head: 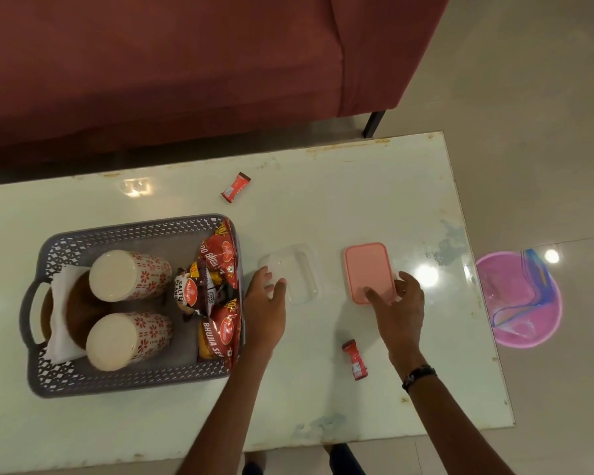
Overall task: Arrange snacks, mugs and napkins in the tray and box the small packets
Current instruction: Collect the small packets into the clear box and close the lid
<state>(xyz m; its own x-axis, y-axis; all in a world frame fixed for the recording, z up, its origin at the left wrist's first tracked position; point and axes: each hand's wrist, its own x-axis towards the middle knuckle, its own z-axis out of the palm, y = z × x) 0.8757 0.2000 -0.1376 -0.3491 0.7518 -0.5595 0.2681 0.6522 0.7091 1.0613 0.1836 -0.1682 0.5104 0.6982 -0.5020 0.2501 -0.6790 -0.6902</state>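
A grey perforated tray (134, 380) on the table's left holds two patterned mugs (127, 274) (126, 339) lying on their sides, white napkins (60, 320) and red snack bags (220, 265). Right of it stands a clear plastic box (297, 272); my left hand (264, 299) rests on its near left corner, thumb over the rim. A pink lid (367, 267) lies flat further right, and the fingers of my right hand (396, 303) touch its near edge. One small red packet (235, 187) lies near the far edge, another (355, 359) near my right wrist.
A maroon sofa (186, 63) stands beyond the white table (323, 389), its dark leg (374, 123) by the table's far right corner. A pink bin (522, 299) with a plastic liner sits on the floor to the right.
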